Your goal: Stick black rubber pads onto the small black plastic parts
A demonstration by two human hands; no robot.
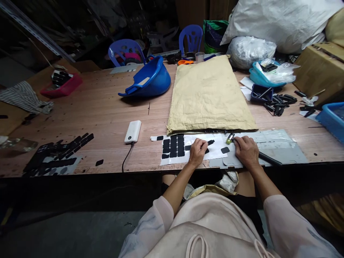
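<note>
My left hand (197, 153) is closed, pinching a small dark elongated piece (211, 142) over a white sheet (194, 138). Rows of black rounded-square pads (173, 146) lie on that sheet, left of the hand. A single black pad (225, 150) sits between my two hands. My right hand (246, 152) is wrapped round a small hammer. Its metal and yellow-green head (230, 139) points left, and the black handle (270, 158) sticks out to the right. Beneath the right hand is a grey board (292, 150) at the table's front edge.
A large tan paper sack (209, 95) lies just beyond my hands. To its left are a blue basin (153, 80) and a white power bank (133, 132) with a cable. Black parts (281, 102) are heaped at right, near a blue bin (333, 120). Black strips (59, 152) lie far left.
</note>
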